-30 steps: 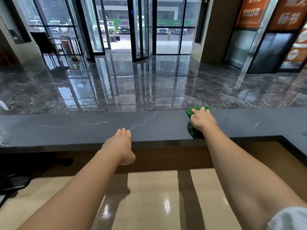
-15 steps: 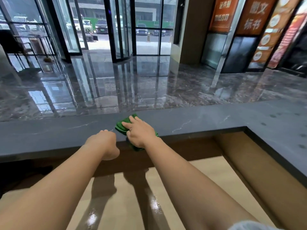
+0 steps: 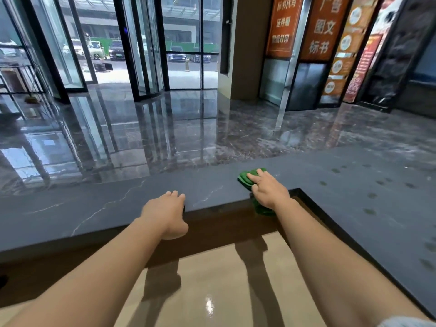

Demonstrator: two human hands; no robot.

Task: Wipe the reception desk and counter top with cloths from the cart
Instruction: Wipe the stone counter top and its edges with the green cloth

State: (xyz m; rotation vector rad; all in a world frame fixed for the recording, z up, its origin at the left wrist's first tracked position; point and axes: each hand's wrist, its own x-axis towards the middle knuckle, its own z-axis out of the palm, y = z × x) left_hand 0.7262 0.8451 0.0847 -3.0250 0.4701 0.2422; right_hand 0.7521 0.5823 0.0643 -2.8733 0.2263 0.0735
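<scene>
A dark grey stone counter top [image 3: 94,208] runs across in front of me and turns toward me along the right side. My right hand [image 3: 267,188] lies flat with spread fingers on a folded green cloth [image 3: 246,177], pressing it onto the counter near the inside corner; part of the cloth hangs over the near edge. My left hand [image 3: 166,212] rests on the counter's near edge, fingers lying on top, thumb below the lip. Below the counter lies the glossy beige desk surface [image 3: 212,291].
The right arm of the counter [image 3: 377,208] carries several dull round spots. Beyond the counter stretch a polished marble lobby floor [image 3: 188,128], a glass revolving door [image 3: 146,48] and orange signboards [image 3: 323,27] at the back right.
My right hand has slid the green cloth rightward along the counter, away from my left hand, toward the inside corner. My left hand stays on the counter edge while the view shifts.
</scene>
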